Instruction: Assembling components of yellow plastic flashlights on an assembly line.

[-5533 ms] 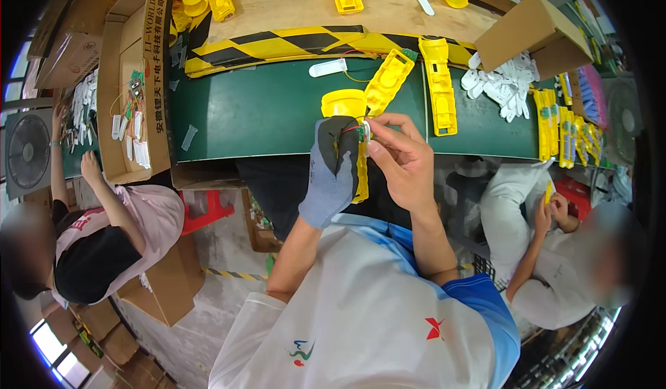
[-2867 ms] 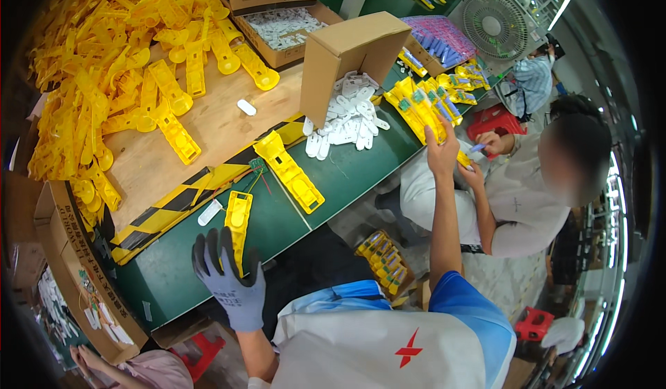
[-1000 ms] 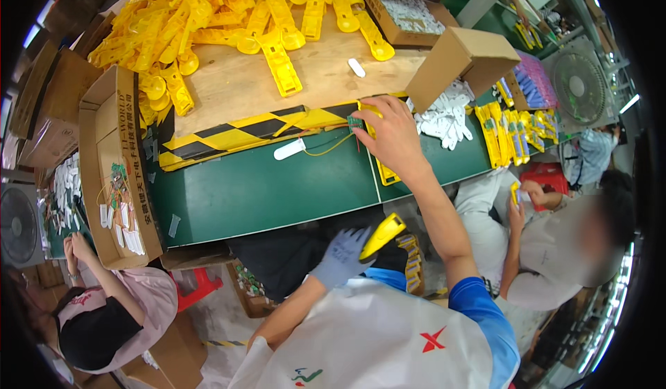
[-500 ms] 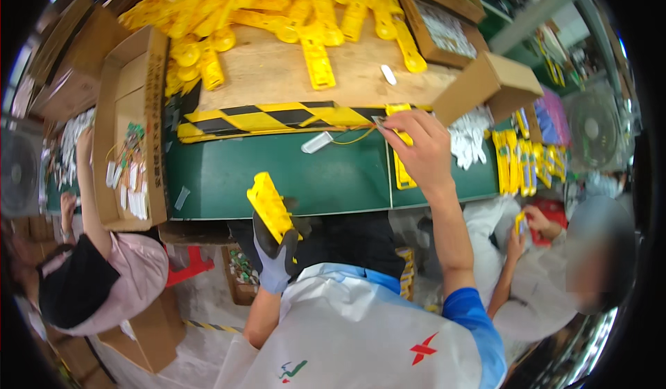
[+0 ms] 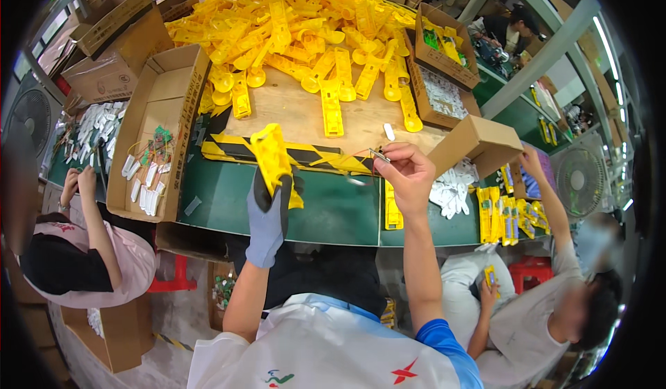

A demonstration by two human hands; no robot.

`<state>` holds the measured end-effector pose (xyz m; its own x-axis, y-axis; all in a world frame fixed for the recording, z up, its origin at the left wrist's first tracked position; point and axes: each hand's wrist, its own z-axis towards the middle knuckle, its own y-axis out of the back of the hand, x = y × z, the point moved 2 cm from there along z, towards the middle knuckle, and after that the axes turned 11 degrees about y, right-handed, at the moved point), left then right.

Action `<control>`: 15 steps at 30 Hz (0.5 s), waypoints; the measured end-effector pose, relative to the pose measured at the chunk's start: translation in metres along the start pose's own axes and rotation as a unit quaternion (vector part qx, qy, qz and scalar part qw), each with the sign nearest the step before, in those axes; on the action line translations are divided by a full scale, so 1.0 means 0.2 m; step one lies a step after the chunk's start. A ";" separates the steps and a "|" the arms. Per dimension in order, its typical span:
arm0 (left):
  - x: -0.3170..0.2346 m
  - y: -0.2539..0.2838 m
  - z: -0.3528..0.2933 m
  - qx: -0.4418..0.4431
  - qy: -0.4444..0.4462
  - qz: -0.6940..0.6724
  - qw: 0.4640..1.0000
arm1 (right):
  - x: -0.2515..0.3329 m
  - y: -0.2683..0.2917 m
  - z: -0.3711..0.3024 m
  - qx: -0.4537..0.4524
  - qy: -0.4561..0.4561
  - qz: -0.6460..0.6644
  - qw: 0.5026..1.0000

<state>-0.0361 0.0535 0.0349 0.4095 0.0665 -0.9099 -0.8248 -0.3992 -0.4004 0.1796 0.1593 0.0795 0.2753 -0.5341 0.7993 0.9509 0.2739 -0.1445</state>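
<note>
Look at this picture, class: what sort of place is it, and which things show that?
Probably a small assembly workshop: a heap of identical yellow plastic parts on a wooden board, open cardboard boxes of small white pieces, and several people seated at a green workbench.

1. The left hand (image 5: 267, 219) wears a grey knitted work glove with dark, blackish fingertips; the forearm below it is uncovered.
2. The right hand (image 5: 409, 177) is ungloved.
3. A white short-sleeved shirt covers the torso, with a bright blue right sleeve.
4. Small red and green printed marks sit on the shirt's near front.
</note>
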 end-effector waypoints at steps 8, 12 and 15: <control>0.12 -0.05 0.17 0.118 0.070 0.087 0.987 | -0.09 -0.07 -0.16 0.010 -0.179 0.200 0.963; 0.17 0.10 0.04 0.103 0.107 0.087 0.985 | -0.09 -0.17 -0.22 0.115 -0.252 0.143 0.950; 0.21 0.05 -0.03 0.005 0.051 0.115 0.992 | -0.08 -0.16 -0.28 0.143 -0.244 0.131 0.950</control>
<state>-0.0254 0.0466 -0.0063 0.2479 -0.1189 -0.9615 -0.9048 -0.3832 -0.1859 0.1534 0.1146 0.0376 0.3319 -0.0016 0.9433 0.7618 0.5902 -0.2671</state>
